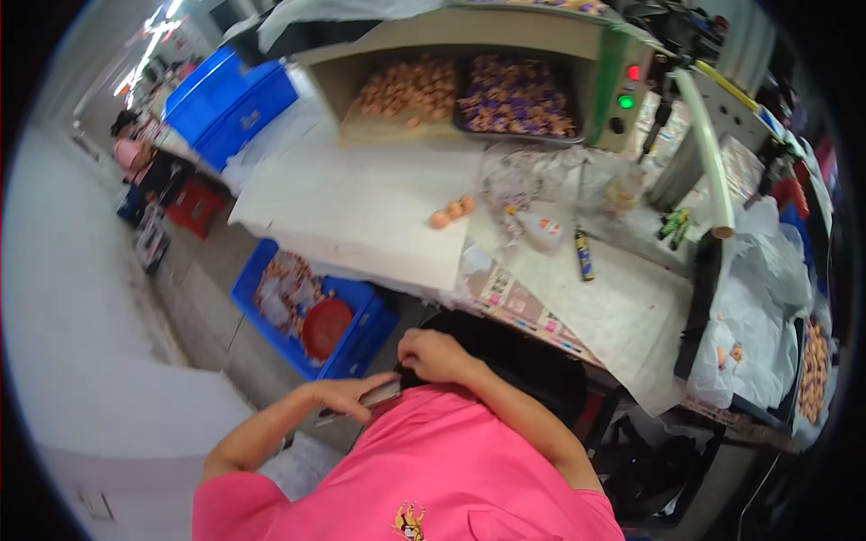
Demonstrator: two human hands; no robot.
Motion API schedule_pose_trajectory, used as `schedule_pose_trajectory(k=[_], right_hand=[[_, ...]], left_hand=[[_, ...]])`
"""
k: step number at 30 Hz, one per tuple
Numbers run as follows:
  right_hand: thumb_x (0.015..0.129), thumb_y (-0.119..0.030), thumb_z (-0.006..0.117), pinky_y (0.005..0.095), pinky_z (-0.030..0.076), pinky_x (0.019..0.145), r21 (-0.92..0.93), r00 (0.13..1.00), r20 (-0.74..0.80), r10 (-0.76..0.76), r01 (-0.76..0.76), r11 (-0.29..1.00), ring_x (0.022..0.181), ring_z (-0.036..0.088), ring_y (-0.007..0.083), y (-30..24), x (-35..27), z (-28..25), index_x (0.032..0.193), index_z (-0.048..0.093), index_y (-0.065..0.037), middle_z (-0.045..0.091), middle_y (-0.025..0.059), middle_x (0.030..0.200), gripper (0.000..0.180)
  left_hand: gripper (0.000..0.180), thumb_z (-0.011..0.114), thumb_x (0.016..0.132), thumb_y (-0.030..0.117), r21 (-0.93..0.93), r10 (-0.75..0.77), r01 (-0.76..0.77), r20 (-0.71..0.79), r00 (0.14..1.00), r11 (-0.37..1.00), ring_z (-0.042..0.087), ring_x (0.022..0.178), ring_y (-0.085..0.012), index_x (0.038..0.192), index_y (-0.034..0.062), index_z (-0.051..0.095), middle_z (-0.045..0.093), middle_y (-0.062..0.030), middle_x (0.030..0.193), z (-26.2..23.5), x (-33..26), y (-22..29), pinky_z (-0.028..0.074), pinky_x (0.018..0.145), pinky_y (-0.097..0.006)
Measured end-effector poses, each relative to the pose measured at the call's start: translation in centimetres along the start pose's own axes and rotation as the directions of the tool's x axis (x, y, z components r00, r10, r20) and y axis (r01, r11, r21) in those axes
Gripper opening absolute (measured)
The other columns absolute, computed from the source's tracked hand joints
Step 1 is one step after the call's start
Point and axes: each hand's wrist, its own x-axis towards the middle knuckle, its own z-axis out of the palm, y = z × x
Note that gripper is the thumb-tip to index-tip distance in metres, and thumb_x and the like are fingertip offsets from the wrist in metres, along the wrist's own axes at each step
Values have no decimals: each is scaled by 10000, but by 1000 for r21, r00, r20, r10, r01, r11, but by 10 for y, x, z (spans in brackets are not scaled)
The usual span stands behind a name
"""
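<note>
My left hand [347,395] is at my waist, its thumb and fingers closed round a thin, flat, phone-like thing [382,393] with a greyish face. Close beside it, my right hand [437,355] is curled in front of my pink shirt [451,460]. Its fingertips meet dark material at the waist, and whatever they pinch is hidden. Beyond both hands lies the white worktop [361,198], where a few small peach-coloured round pieces [452,212] sit in a row.
An open-fronted box [388,45] at the back holds peach pieces [410,86] and a black tray [519,137] of peach-and-purple ones. Left of the worktop, a blue crate [361,338] contains a red bowl [327,329]. A glue-like tube [585,255], a bottle [544,233] and plastic-lined trays [758,298] are rightward.
</note>
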Motion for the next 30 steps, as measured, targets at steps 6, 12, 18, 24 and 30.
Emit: schedule_pose_trajectory(k=[6, 12, 18, 24, 30], right_hand=[[772, -54, 610, 407, 486, 695, 90, 986, -162, -43, 58, 994, 800, 600, 339, -17, 14, -11, 792, 610, -36, 592, 127, 870, 28], [802, -46, 586, 406, 479, 704, 96, 967, -256, 24, 1, 995, 815, 595, 342, -11, 4, -41, 807, 599, -37, 574, 126, 857, 17], [790, -26, 615, 389, 477, 696, 41, 969, -245, -31, 42, 998, 803, 596, 339, 5, 22, -82, 840, 606, -25, 583, 128, 862, 51], [801, -53, 603, 414, 473, 695, 129, 975, -222, 25, 4, 992, 807, 594, 352, 53, 36, -122, 833, 608, -36, 584, 142, 856, 37], [786, -55, 623, 417, 474, 690, -39, 959, -239, -154, 149, 988, 807, 592, 345, 179, 69, -90, 798, 606, -40, 581, 141, 831, 25]], left_hand=[[922, 683, 645, 238, 12, -72, 74, -135, 988, 997, 506, 1085, -255, 1406, -16, 229, 474, -202, 1213, -15, 22, 0, 412, 933, -313], [733, 648, 698, 397, 134, -166, 223, -342, 925, 966, 499, 938, -332, 1268, -8, 426, 482, -198, 1040, -24, 23, 43, 414, 869, -360], [859, 579, 763, 659, 200, -168, 267, -404, 899, 943, 532, 986, -365, 1272, -25, 472, 501, -252, 1138, -54, 47, 75, 431, 874, -378], [642, 593, 852, 472, -46, -243, 257, -517, 821, 965, 497, 974, -246, 1237, -33, 501, 488, -194, 1091, -86, 96, 92, 410, 869, -340], [678, 702, 817, 216, -104, 174, -256, -492, 853, 961, 351, 1320, -232, 1409, 78, 402, 354, -149, 1401, -87, 121, -28, 372, 1031, -328]])
